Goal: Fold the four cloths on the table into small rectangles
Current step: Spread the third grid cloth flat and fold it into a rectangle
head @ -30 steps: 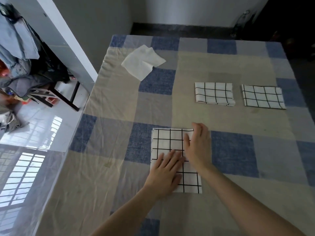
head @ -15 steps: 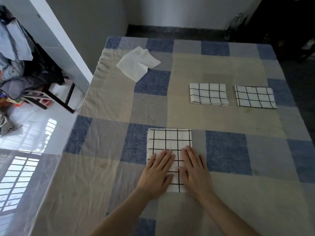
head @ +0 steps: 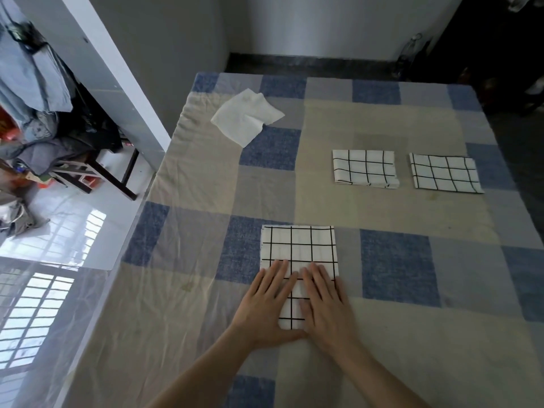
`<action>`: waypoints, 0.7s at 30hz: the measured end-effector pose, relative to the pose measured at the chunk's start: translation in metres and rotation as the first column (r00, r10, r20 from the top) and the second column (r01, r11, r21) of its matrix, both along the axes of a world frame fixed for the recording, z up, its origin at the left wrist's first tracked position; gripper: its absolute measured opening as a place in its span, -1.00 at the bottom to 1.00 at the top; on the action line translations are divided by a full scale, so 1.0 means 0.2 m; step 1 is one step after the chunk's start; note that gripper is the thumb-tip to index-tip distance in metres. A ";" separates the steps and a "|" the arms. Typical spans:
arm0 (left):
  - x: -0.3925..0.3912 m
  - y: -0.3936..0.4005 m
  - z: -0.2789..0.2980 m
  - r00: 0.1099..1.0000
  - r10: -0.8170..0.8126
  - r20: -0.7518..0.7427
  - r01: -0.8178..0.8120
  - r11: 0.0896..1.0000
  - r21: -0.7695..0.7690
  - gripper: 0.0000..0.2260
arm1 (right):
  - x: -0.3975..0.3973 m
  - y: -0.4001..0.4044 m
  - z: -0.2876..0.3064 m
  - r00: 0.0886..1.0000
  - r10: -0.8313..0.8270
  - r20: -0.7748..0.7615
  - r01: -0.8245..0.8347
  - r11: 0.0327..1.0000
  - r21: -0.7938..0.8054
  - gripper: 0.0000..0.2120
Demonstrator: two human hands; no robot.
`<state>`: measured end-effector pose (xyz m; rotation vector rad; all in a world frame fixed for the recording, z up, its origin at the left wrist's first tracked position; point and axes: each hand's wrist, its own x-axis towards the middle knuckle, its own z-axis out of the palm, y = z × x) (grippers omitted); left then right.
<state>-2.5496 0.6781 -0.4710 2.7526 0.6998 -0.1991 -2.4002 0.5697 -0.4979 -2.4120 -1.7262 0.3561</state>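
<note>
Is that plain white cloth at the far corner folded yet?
Not neatly: the plain white cloth lies loosely rumpled, askew, one corner overlapping.

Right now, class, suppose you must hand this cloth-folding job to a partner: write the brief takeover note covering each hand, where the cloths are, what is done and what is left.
Left hand and right hand: both flat, fingers straight, pressing the near half of the near grid cloth.
That cloth lies at the near centre of the table, a partly folded long rectangle.
Done: two folded grid cloths, the middle one and the right one, side by side and apart at far right.
Left: finish folding the near cloth, then fold the plain white cloth, lying loose at the far left.
</note>
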 end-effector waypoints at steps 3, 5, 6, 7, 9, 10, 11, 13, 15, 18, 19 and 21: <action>-0.04 0.03 0.00 1.000 0.001 -0.014 -0.001 1.000 0.008 -0.06 | 0.11 -0.07 0.00 0.998 -0.050 0.048 0.051 0.999 -0.016 -0.44; -0.07 0.05 -0.01 0.999 0.028 -0.022 -0.027 0.999 0.027 -0.12 | 0.17 -0.11 0.02 0.993 -0.087 0.074 0.089 0.996 -0.027 -0.43; -0.10 0.05 -0.01 0.999 0.040 -0.029 -0.039 0.998 0.040 -0.16 | 0.19 -0.12 0.02 0.992 -0.093 0.084 0.097 0.995 -0.036 -0.42; -0.12 0.05 -0.01 0.998 0.047 -0.039 -0.045 0.998 0.047 -0.21 | 0.19 -0.12 0.03 0.991 -0.094 0.094 0.099 0.994 -0.048 -0.42; -0.15 0.06 -0.01 0.997 0.052 -0.063 -0.050 0.998 0.041 -0.30 | 0.19 -0.12 0.04 0.990 -0.111 0.090 0.118 0.991 -0.069 -0.42; -0.15 0.06 -0.01 0.996 0.049 -0.077 -0.047 0.998 0.032 -0.33 | 0.17 -0.11 0.05 0.988 -0.134 0.074 0.139 0.988 -0.067 -0.42; -0.15 0.06 -0.01 0.995 0.045 -0.088 -0.042 0.999 0.030 -0.33 | 0.15 -0.09 0.07 0.986 -0.159 0.048 0.162 0.985 -0.056 -0.42; -0.14 0.07 -0.01 0.993 0.037 -0.111 -0.035 0.999 0.027 -0.27 | 0.12 -0.03 0.14 0.973 -0.224 -0.059 0.223 0.975 -0.021 -0.41; -0.13 0.07 -0.02 0.987 0.034 -0.156 -0.034 0.999 0.007 -0.21 | 0.11 0.04 0.18 0.925 -0.320 -0.206 0.327 0.945 0.002 -0.37; -0.12 0.07 0.00 0.984 0.029 -0.177 -0.031 1.000 -0.004 -0.13 | 0.16 0.17 0.20 0.659 -0.530 -0.534 0.581 0.809 -0.087 -0.48; -0.11 0.08 0.00 0.982 0.022 -0.189 -0.024 1.000 -0.005 -0.10 | 0.19 0.20 0.21 0.542 -0.570 -0.618 0.641 0.755 -0.135 -0.53; -0.10 0.07 0.02 0.972 0.018 -0.234 -0.023 1.000 -0.018 -0.06 | 0.22 0.25 0.25 0.363 -0.599 -0.714 0.692 0.686 -0.225 -0.58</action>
